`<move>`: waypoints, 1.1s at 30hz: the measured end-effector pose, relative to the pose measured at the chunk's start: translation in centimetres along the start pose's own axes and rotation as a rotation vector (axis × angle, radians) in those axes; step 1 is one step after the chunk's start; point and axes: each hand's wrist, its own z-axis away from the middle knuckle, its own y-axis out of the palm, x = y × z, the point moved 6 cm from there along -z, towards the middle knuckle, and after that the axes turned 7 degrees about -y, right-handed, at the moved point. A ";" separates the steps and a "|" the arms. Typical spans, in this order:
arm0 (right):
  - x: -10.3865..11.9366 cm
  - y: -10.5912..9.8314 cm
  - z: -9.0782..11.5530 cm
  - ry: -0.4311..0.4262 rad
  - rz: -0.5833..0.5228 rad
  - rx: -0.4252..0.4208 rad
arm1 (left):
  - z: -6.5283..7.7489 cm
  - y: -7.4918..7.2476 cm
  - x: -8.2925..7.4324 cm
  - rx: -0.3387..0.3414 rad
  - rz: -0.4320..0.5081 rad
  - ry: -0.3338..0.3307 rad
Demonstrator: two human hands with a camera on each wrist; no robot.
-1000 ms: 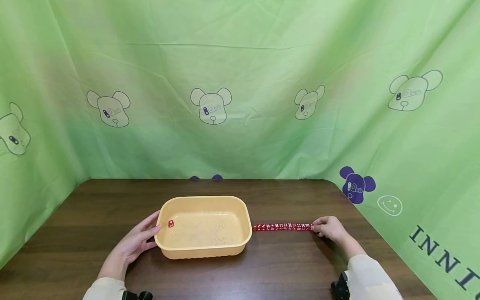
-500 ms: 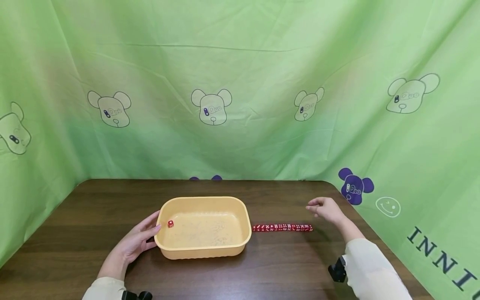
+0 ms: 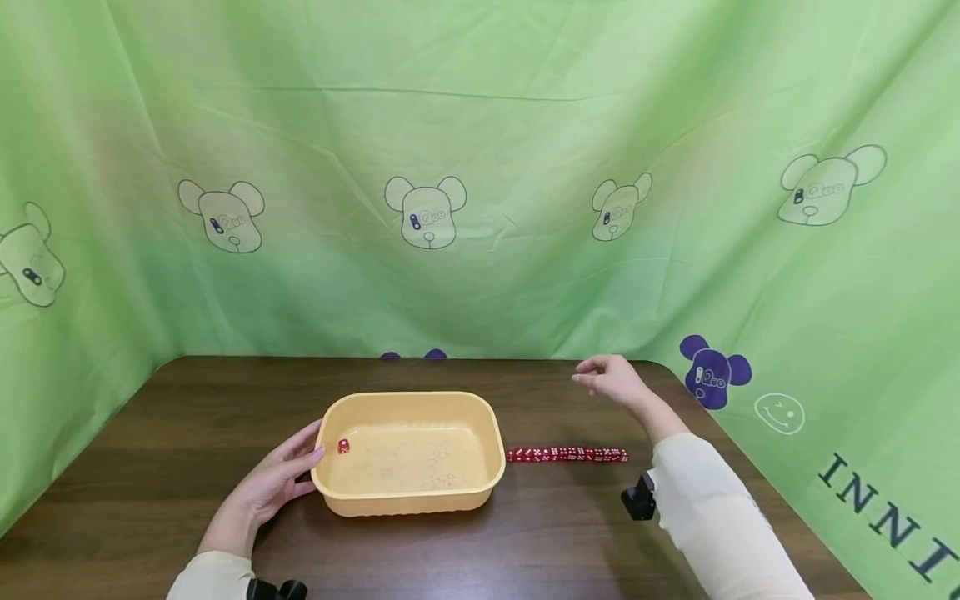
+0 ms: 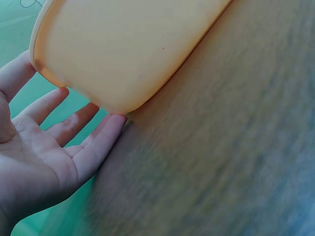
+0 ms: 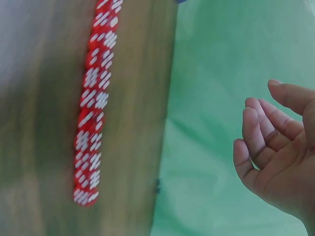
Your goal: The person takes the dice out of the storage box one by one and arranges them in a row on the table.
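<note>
A pale yellow plastic basin (image 3: 408,503) stands on the dark wooden table. My left hand (image 3: 273,483) holds its left end; in the left wrist view the thumb goes over the rim and the fingertips meet the outer wall. One red die (image 3: 343,447) with white dots lies inside, near the left wall. To the right of the basin, a straight row of red dice (image 3: 567,454) runs along the table, starting close to its wall. My right hand (image 3: 617,382) is raised beyond the row, with loosely bent fingers and nothing in them, as the right wrist view shows.
The wooden table (image 3: 420,562) has rounded far corners. A green cloth (image 3: 517,283) printed with bear heads hangs behind it and along both sides. Black devices are strapped at both wrists, the right one (image 3: 639,497) below the sleeve.
My right hand has left the right end of the dice row, risen, and moved away from me and to the left. The left hand, the basin and the dice keep their places.
</note>
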 end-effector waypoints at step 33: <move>11.7 13.6 -7.4 -0.115 -0.252 0.186 | -0.1 0.0 -0.2 -0.010 0.030 -0.007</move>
